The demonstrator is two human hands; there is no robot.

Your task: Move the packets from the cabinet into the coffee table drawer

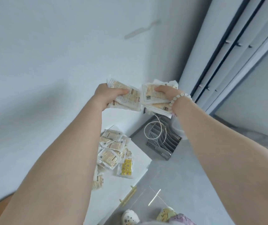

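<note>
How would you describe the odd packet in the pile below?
Look at the white surface against the wall, left of the grey slotted rack. A pile of beige packets lies there; at its right edge sits the one bright yellow packet.

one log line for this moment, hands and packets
left hand: holds packet bundle | right hand: holds second bundle | packet pile: on white surface below hands
</note>
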